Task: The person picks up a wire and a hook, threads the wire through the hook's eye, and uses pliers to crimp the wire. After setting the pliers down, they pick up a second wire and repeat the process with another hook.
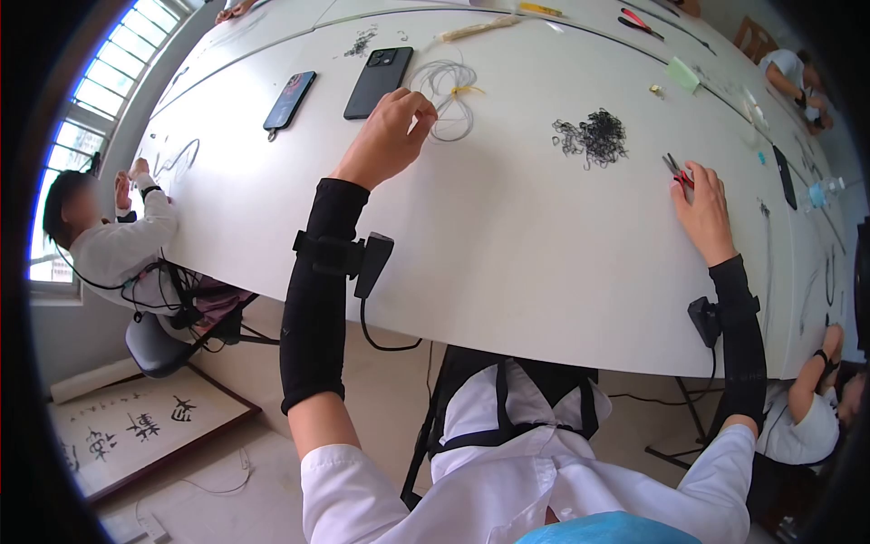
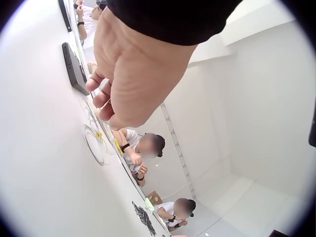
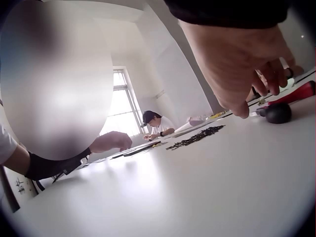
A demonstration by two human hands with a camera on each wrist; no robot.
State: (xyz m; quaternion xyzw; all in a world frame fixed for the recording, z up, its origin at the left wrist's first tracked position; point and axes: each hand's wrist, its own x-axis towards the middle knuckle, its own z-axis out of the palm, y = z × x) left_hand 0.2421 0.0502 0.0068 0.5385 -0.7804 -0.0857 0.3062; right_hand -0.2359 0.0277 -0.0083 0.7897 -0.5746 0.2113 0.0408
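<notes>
The left hand (image 1: 385, 136) is raised over the table, its fingers loosely bent, with nothing visible in them. Just beyond its fingertips lies a coil of clear tubing or wire (image 1: 444, 102) with a yellow tie; the left wrist view shows this coil (image 2: 93, 140) below the hand (image 2: 140, 74). On the right, the right hand (image 1: 707, 213) is at red-handled pliers or scissors (image 1: 680, 174), which lie by its thumb and index finger. In the right wrist view, the red handle (image 3: 297, 95) is beside the bent fingers of the hand (image 3: 237, 64), not visibly gripped; contact is unclear.
A pile of small black pieces (image 1: 594, 138) lies between the hands. Two phones, one dark grey (image 1: 379, 82) and one blue-black (image 1: 290, 100), lie near the left hand. A bottle (image 1: 825, 192) stands far right. Other people sit around the table.
</notes>
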